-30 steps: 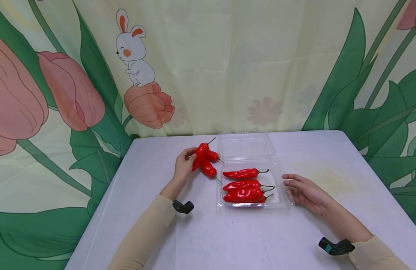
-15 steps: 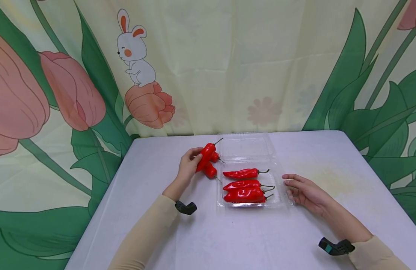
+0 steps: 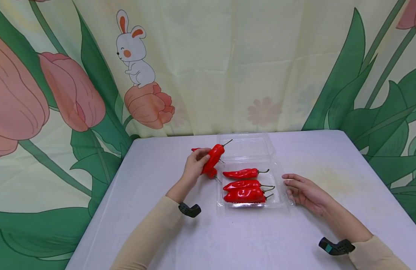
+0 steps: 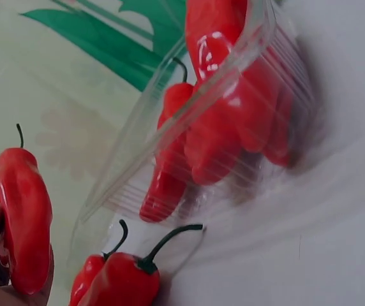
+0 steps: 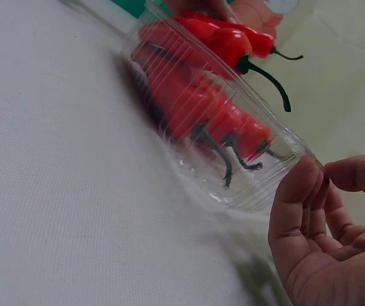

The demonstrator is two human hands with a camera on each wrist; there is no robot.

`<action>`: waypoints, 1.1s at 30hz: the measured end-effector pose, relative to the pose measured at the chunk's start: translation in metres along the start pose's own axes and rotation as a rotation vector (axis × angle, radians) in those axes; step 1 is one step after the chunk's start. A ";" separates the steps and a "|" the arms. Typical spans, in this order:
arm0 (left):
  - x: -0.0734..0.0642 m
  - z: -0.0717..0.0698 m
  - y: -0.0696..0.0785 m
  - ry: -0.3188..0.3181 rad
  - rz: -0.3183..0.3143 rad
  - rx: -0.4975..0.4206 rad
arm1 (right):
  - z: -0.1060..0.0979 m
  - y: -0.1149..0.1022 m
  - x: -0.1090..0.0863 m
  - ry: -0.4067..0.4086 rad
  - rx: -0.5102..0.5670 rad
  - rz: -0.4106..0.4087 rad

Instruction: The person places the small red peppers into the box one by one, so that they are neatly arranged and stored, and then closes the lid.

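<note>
My left hand pinches a red chili pepper, held up with its green stem pointing away to the right. Beneath it, two more red peppers lie on the table left of a clear plastic clamshell box; the hand and held pepper partly hide them in the head view. Several red peppers lie in the box's near half, stems to the right. My right hand is at the box's right side. In the right wrist view, its thumb and fingertips pinch the box rim.
The box's transparent lid lies folded back toward the far table edge. A white cloth covers the table. Behind it hangs a curtain printed with tulips and a rabbit.
My left hand has lifted the pepper off the other two and carried it right, toward the box. The right hand and the box have stayed in place.
</note>
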State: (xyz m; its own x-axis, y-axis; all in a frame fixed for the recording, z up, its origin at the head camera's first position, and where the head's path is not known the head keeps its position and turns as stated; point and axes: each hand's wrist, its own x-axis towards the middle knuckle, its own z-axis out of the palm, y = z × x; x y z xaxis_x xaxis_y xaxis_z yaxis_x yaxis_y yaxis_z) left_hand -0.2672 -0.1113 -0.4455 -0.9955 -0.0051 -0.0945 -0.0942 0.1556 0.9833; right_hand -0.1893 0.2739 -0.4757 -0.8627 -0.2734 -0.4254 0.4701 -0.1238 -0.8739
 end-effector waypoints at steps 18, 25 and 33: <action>-0.015 0.027 0.003 -0.107 0.046 -0.044 | 0.000 0.000 -0.002 -0.015 0.016 0.001; -0.019 0.034 0.006 -0.117 0.040 -0.037 | 0.002 0.000 0.000 -0.014 -0.005 0.002; -0.023 0.044 0.008 -0.148 0.076 -0.030 | 0.001 0.000 0.000 -0.009 0.002 0.004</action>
State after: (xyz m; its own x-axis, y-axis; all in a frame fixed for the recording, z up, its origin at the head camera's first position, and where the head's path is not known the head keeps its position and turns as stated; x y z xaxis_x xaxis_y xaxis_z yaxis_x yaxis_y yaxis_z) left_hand -0.2443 -0.0662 -0.4426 -0.9877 0.1515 -0.0397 -0.0213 0.1208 0.9924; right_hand -0.1894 0.2733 -0.4755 -0.8592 -0.2827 -0.4265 0.4737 -0.1247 -0.8718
